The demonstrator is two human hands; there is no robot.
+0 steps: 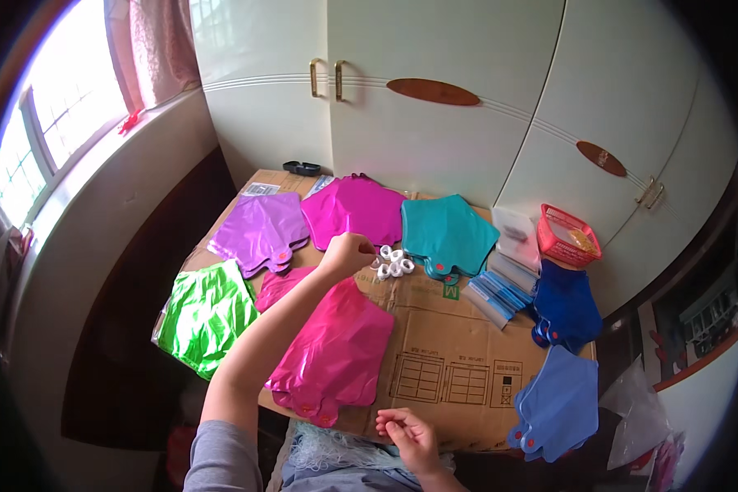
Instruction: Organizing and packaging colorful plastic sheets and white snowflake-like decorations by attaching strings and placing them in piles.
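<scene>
Left arm: enters at the lower edge and reaches up and slightly right across the cardboard (439, 328), elbow bent, grey sleeve above it. Left hand (350, 256) is palm-down, wrist lightly flexed, fingers bunched and directed right, tips just beside the white rolls (395, 268). Fingers look drawn together; cannot tell whether a roll is pinched between them.

Right hand (413, 440): low, over the near edge of the cardboard, right of the pink foil's lower end. Fingers half curled toward the left, thumb close to them; cannot tell whether anything thin is held.

White rolls: small, ring-like, dark centres, loosely clustered mid-board between the left hand and the teal foil (447, 234), below the magenta foil (357, 213).

Pink foil (340, 344): lies flat on the cardboard, left of centre, partly hidden by the left forearm. Glossy, creased, with bright highlights; angular outline. Rounded tabs with small red dots at its near end. Rightmost edge uncovered, running beside the printed boxes.
</scene>
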